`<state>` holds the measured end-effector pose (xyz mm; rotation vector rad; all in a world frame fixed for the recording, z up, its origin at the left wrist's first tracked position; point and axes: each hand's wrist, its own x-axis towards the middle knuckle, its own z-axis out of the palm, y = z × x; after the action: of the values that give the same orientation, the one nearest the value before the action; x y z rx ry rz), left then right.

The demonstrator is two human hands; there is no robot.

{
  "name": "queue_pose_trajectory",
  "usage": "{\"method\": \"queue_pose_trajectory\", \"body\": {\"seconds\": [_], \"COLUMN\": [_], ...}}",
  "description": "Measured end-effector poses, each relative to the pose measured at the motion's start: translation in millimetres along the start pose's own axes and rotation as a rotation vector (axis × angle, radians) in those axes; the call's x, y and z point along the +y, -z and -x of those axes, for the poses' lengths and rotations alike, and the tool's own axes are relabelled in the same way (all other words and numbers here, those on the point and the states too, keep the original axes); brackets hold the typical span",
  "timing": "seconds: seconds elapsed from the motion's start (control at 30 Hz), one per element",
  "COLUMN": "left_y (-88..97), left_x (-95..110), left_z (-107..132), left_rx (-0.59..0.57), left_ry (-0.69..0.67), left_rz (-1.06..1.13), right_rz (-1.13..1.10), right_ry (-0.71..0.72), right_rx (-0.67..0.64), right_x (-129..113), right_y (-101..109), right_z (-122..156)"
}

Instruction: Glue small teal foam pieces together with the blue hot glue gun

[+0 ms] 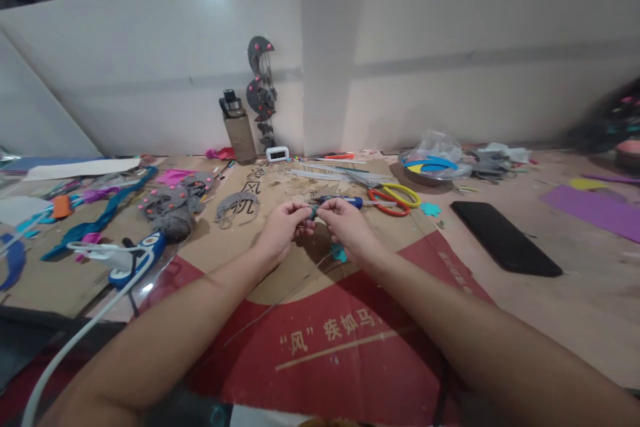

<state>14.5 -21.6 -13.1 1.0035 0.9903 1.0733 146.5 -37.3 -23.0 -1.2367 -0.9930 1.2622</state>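
Over the middle of the cardboard, my left hand (287, 227) and my right hand (346, 223) meet fingertip to fingertip. Both are closed in a pinch on a small teal piece (314, 212), mostly covered by the fingers; its exact kind is too small to tell. Below my right hand lies a teal felt-like cutout (339, 252), and a thin thread (293, 290) runs from near it toward the lower left. Just behind my right hand are a blue-handled tool (356, 202), partly hidden, and scissors (390, 210) with orange-red and yellow handles.
A black phone (505, 238) and another teal cutout (431, 209) lie to the right. At the back stand a bottle (239, 130) and a bowl (435, 177) with a plastic bag. A power strip (137, 260) with a white cable and grey felt pieces (173, 207) are at left.
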Motion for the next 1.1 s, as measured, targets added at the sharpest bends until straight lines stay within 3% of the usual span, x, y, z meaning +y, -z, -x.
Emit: {"method": "queue_pose_trajectory", "body": {"seconds": [0.3,0.53,1.0,1.1], "left_y": [-1.2,-0.5,-0.3,0.0], "left_x": [1.0,0.7,-0.3,-0.7], "left_z": [1.7,1.3,2.4,3.6], "left_rx": [-0.014,-0.018,-0.062,-0.080], "left_ry": [0.063,0.079,0.089,0.095], "left_rz": [0.102,0.115,0.096,0.109], "right_rz": [-0.081,-0.098,-0.035,0.056], "right_ry": [-0.099,-0.088,-0.071,0.012], "right_rx": [-0.044,-0.090,-0.035,-0.027], "right_x": [-2.0,-5.8,-5.0,-3.3], "right_y": [-0.1,0.4,0.7,2.5], "right_z": [1.7,4.5,3.0,4.2]}}
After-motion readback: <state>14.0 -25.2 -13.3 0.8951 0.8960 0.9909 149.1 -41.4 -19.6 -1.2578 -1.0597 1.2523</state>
